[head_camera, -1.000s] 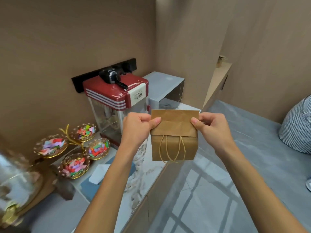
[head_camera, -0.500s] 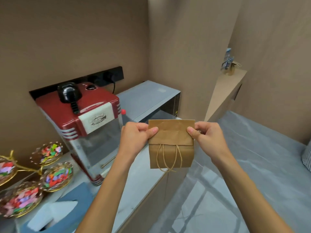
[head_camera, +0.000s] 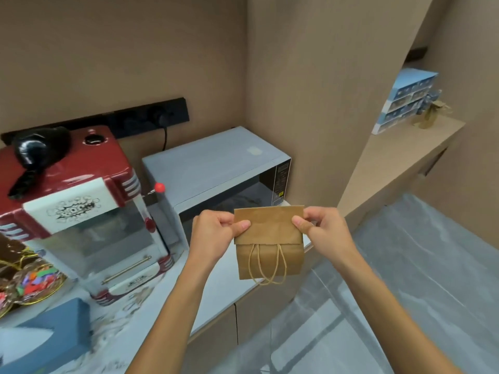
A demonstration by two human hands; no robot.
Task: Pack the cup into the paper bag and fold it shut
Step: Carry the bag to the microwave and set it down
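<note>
A small brown paper bag (head_camera: 270, 238) hangs in the air in front of me, over the edge of the counter. Its top is folded down into a flap, and two twine handles dangle below the flap. My left hand (head_camera: 216, 233) pinches the flap's left side between thumb and fingers. My right hand (head_camera: 321, 230) pinches the right side the same way. No cup shows; I cannot see inside the bag.
A grey microwave (head_camera: 216, 168) stands on the pale counter (head_camera: 224, 287) right behind the bag. A red popcorn machine (head_camera: 78, 201) is to its left, with candy dishes (head_camera: 32, 282) and a blue tissue box (head_camera: 46, 336) nearer me. A shelf (head_camera: 405, 147) with blue boxes is at right.
My view has swung to the right, so the popcorn machine and dishes slid left and the microwave came into full view. The bag and both hands keep the same hold.
</note>
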